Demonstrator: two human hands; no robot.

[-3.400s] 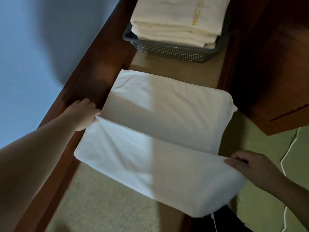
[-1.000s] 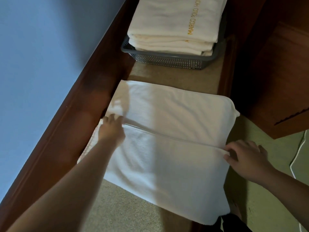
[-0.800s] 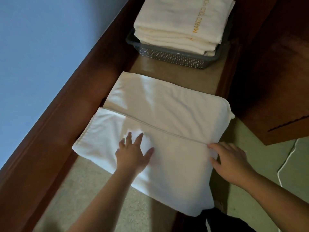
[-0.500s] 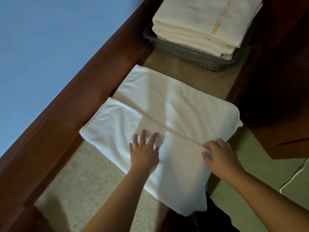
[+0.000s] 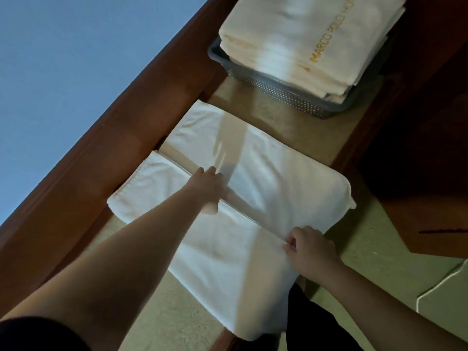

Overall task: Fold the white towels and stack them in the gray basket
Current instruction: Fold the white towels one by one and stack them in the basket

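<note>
Blue wall (image 5: pixel 63 72) and a dark wooden rail (image 5: pixel 121 138) run along the left of a beige shelf (image 5: pixel 298 127), with olive floor (image 5: pixel 395 274) to the right and a white cord (image 5: pixel 440 282) lying on it. Largest on the shelf is the towel (image 5: pixel 278 178), spread flat and folded once so that its hemmed edge runs as a seam across the middle; the near part overhangs the shelf's front edge. Beyond it, well apart, the basket (image 5: pixel 276 89) already carries a neat pile of folded towels (image 5: pixel 304 34), so the task looks well advanced and this piece is partway through its folds. The left hand (image 5: pixel 209 187) rests on the seam near the middle; its fingers are blurred, so I cannot tell whether they press flat or grip the edge. The right hand (image 5: pixel 310 247) is at the right end of the seam, its fingers curled and pinching the hem. To do this step well, I would keep the hem taut between both hands, line its ends up with the layer beneath, and smooth the faint wrinkles toward the far side before the next fold. The overhanging part could drag the cloth askew, so it is best pulled fully onto the shelf first.
</note>
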